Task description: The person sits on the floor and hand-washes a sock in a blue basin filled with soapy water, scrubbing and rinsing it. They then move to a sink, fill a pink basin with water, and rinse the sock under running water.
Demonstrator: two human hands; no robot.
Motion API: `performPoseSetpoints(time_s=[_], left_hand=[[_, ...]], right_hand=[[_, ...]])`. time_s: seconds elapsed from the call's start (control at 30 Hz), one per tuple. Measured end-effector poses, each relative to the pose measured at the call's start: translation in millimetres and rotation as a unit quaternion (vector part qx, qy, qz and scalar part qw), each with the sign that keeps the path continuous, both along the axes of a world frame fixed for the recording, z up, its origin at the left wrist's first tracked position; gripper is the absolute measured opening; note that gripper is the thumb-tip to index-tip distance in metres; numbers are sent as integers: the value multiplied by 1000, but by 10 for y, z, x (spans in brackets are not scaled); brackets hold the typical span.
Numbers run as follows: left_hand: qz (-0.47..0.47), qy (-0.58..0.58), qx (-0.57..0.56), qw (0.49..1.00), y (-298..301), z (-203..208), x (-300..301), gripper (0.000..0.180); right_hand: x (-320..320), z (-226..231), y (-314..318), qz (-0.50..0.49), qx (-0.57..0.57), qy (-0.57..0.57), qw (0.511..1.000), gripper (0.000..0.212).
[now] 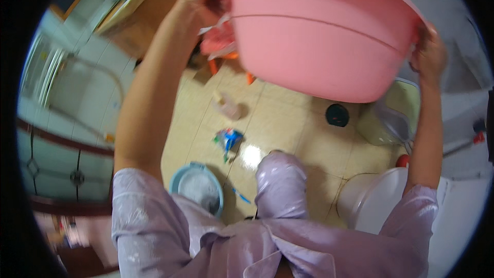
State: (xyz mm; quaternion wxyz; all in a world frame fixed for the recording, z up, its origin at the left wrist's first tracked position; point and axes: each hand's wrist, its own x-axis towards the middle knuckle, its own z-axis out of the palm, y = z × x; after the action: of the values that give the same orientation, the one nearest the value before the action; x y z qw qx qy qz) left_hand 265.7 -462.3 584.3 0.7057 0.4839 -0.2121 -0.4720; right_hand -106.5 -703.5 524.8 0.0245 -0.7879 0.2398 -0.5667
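A large pink plastic basin point(319, 36) is lifted high in front of me, tilted so its underside faces the camera. My left hand point(198, 0) grips its rim on the left side. My right hand point(428, 51) grips the rim on the right. Both forearms reach up from lilac sleeves at the lower edge. What lies inside the basin is hidden.
Below is a tiled floor point(288, 123) with a round dark drain point(337, 115), a small bottle point(229, 107), a blue-and-green packet point(228, 139) and a blue bucket point(198, 188). A white toilet point(370, 201) stands at the lower right. A pink stool point(218, 46) is behind the basin.
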Motion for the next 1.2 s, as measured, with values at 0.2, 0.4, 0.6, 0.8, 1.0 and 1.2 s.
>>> performPoseSetpoints(time_s=[0.2, 0.4, 0.6, 0.8, 1.0, 1.2], left_hand=[[123, 93, 72, 985, 1596, -861, -129, 25], [200, 174, -50, 963, 3299, -1647, -579, 53], [382, 183, -45, 905, 4294, -2001, -1190, 50], [482, 156, -113, 855, 5102, -2428, -1451, 48], [556, 78, -139, 816, 5584, -2453, -1503, 58], [599, 1, -45, 800, 6011, -2628, -1487, 57]], right_hand=[[380, -202, 965, 205, 67, -4, 976, 31], [1238, -576, 1822, 339, -90, 73, 934, 27], [1778, -967, 2575, 459, 0, 242, 855, 33], [2053, -1270, 3430, 432, 44, 269, 860, 60], [2432, -1580, 4021, 466, 762, 13, 449, 47], [2503, -1851, 4333, 491, 796, 57, 350, 20]])
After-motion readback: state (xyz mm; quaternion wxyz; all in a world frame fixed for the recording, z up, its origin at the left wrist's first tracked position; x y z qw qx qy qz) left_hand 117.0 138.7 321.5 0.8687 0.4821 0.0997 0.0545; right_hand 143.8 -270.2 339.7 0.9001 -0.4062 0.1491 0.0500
